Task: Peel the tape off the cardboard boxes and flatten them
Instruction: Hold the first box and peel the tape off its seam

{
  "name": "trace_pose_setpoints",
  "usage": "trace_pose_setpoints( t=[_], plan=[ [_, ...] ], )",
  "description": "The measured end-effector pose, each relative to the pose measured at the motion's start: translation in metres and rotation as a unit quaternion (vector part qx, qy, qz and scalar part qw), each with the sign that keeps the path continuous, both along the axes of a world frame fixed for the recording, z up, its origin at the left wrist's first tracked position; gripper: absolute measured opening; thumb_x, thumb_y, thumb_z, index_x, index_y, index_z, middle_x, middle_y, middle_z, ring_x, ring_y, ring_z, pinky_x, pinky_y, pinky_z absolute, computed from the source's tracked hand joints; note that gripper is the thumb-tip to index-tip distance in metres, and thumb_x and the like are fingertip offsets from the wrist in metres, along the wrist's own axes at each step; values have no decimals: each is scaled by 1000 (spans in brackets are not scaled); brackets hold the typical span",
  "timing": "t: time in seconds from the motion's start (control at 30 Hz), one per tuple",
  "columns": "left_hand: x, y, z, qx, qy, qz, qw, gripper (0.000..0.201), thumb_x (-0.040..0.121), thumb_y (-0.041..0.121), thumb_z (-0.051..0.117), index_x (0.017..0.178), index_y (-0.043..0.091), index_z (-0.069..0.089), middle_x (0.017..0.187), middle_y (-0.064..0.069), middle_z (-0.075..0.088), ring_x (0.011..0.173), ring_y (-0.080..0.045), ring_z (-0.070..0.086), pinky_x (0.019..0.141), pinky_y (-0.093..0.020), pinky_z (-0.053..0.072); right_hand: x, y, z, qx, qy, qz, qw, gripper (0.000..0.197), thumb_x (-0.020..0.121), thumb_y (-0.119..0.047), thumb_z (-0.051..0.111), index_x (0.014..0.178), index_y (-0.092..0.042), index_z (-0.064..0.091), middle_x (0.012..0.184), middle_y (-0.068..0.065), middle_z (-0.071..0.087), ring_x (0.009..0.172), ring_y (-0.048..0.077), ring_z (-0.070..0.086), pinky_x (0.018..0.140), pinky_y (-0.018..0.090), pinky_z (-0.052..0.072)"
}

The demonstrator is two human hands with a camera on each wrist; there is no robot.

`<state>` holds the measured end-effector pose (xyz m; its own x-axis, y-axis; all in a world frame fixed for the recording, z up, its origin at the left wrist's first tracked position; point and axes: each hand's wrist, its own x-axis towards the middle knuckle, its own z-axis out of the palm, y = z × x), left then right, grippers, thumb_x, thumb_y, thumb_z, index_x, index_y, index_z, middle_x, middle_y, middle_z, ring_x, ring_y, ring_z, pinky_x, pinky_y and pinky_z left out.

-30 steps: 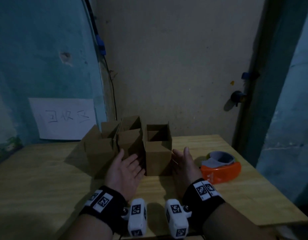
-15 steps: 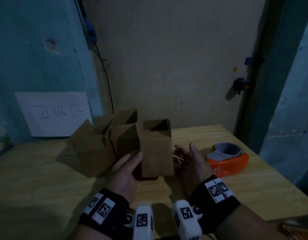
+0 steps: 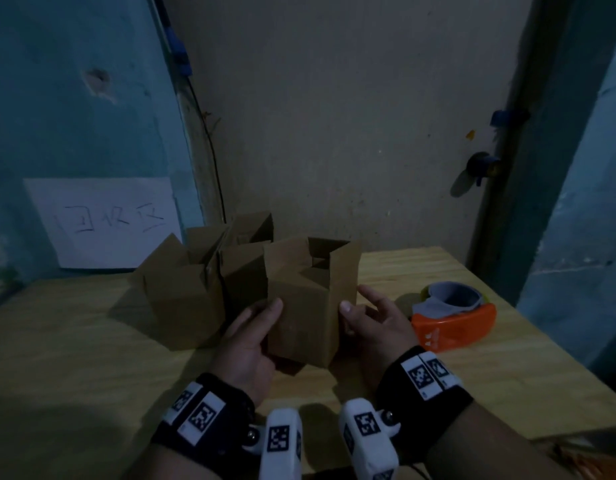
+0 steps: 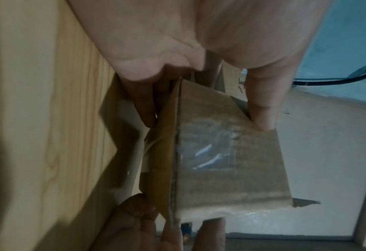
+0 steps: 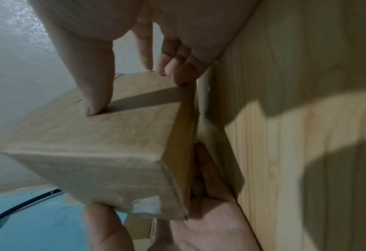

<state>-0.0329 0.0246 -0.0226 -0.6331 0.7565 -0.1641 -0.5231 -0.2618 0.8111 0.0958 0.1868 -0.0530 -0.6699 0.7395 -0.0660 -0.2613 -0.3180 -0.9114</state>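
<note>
Lifting is the change: a second ago the box (image 3: 310, 306) stood on the table (image 3: 74, 341) at frame centre with both hands flat and apart beside it; now it hangs tilted just above the wood, carried toward the lower middle of the head view. The table fills the lower half of that view, and its planks run down the left edge of the left wrist picture.

At centre left, two more boxes (image 3: 195, 282) stand where they stood, flaps up, touching each other and not yet handled. At right, the orange dispenser (image 3: 455, 323) sits on the table, near the right hand but apart from it.

The held box has its top flaps open. The left hand (image 3: 247, 344) grips its left side, thumb on the near face and fingers curled under the bottom. The right hand (image 3: 372, 320) holds the other side, thumb pressed on a face and fingertips hooked at the bottom edge.

Smallest and most telling: the tape (image 4: 207, 149), a clear shiny strip low in the middle of the left wrist picture, wraps from the bottom seam up the wall. An end patch (image 5: 147, 206) shows in the right wrist view beside the left thumb.

My judgement: with the box raised and tipping, the bottom seam is coming within reach, so peeling can start; nothing is peeled or flattened yet.
</note>
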Motion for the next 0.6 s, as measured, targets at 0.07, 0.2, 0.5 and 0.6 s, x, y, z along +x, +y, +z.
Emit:
trace_pose_setpoints(
  t=[0.07,0.2,0.5,0.6],
  plan=[
    [-1,-1,-1,-1,-4,-1,1000,59,69,34,82,126,23,69,118,-11,77,116,-38,67,98,-66,51,1,-1,2,-9,5,7,1000,87,35,-42,102,113,-48,63,132,6,63,117,35,63,97,63,49],
    [0,-1,0,-6,-7,5,1000,61,69,35,82,127,21,70,123,-12,76,116,-37,67,97,-65,52,2,-9,7,-1,29,1,1000,85,37,-43,101,113,-50,63,142,-5,53,126,29,56,101,59,48],
    [-4,1,-3,23,-92,66,993,117,42,56,99,145,22,56,136,-16,66,123,-43,62,92,-65,56,5,-19,14,-1,73,11,997,75,55,-34,92,124,-18,67,119,19,71,108,45,67,87,58,56],
    [-6,2,-6,33,-113,49,992,105,52,54,95,144,18,57,133,-18,69,120,-43,65,85,-57,61,2,-18,12,3,75,-5,997,82,51,-42,96,124,-20,65,120,18,71,108,43,68,94,64,51]
  ],
)
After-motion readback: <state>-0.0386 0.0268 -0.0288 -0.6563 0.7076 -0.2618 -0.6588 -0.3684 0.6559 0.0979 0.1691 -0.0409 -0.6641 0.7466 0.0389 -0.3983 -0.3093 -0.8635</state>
